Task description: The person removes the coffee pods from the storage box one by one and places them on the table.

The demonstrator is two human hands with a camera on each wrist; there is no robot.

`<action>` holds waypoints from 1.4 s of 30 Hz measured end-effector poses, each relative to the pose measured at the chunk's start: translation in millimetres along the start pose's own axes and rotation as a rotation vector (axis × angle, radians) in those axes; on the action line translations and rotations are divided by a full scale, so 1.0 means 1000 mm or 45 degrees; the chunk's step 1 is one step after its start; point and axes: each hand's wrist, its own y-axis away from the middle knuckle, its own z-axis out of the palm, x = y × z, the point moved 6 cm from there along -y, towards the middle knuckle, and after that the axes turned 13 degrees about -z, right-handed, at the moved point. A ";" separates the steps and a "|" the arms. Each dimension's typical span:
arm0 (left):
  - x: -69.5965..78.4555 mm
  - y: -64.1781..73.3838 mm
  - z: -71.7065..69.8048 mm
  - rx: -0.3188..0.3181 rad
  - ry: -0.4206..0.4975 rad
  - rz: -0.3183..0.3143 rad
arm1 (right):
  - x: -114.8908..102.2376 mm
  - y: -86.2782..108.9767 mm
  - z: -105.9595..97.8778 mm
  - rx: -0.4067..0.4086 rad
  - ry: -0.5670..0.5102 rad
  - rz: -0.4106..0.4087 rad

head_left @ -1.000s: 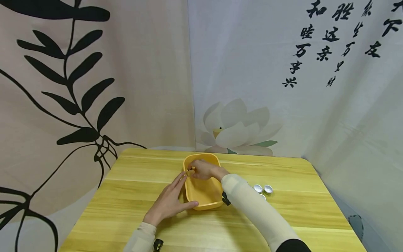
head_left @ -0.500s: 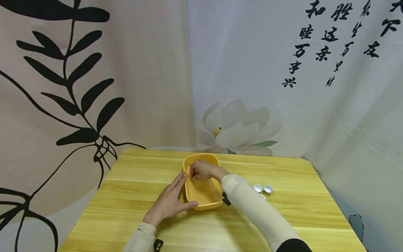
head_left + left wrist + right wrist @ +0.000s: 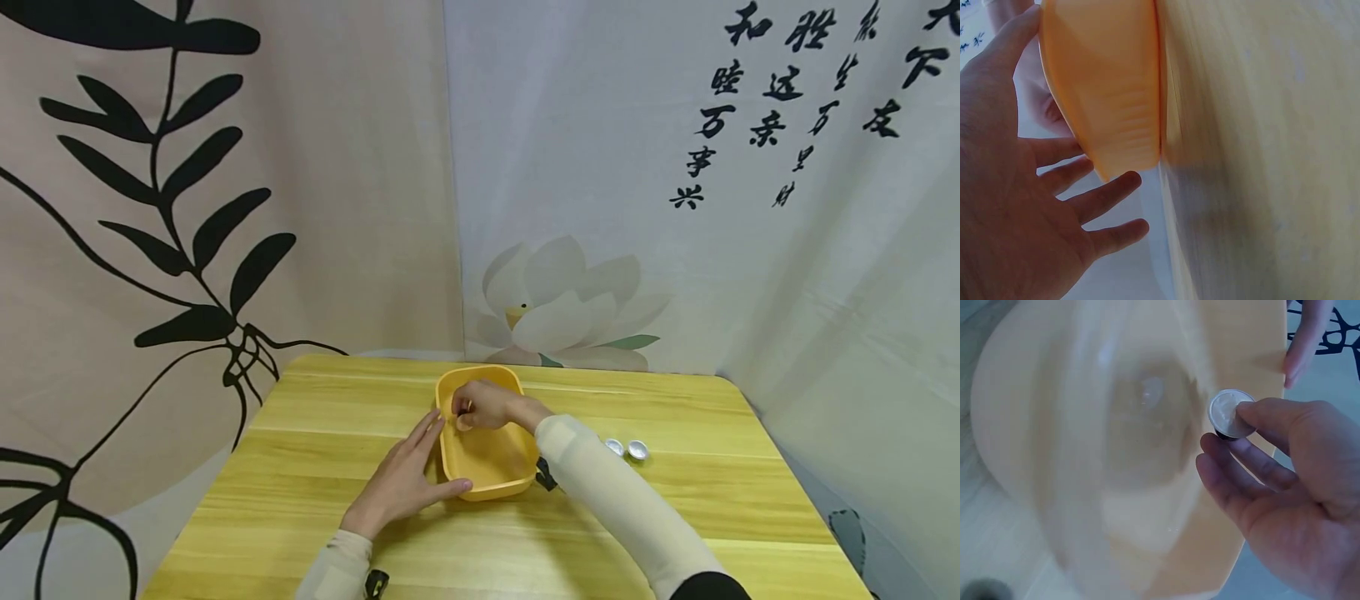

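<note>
A small round silver-rimmed cup [image 3: 1220,412], much like a tealight, sits between the thumb and fingertips of my right hand [image 3: 491,406]. Its pale face is toward the right wrist camera, and its underside looks dark. That hand is inside the yellow plastic container [image 3: 495,467], toward its left wall. My left hand [image 3: 401,483] rests at the container's outer left side, fingers long and spread, thumb along the near rim. In the left wrist view, fingertips meet the orange-looking wall [image 3: 1104,81].
Right of the container, a silver cup [image 3: 637,450] lies on the wooden table [image 3: 315,433], with another cup [image 3: 614,447] beside it, partly behind the right sleeve [image 3: 600,483]. A printed curtain [image 3: 360,183] hangs behind the table.
The round cup has turned in my right fingers: its face showed at the fingertips, went hidden, and now shows below them. The right forearm has shifted slightly right, covering a third cup.
</note>
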 end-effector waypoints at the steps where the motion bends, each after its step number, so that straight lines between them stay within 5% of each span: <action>1: 0.000 0.000 0.000 -0.001 0.002 -0.001 | -0.001 0.001 -0.001 0.007 -0.007 -0.010; 42: -0.001 0.002 -0.002 -0.005 -0.018 -0.023 | -0.016 0.088 -0.024 0.413 -0.340 -0.075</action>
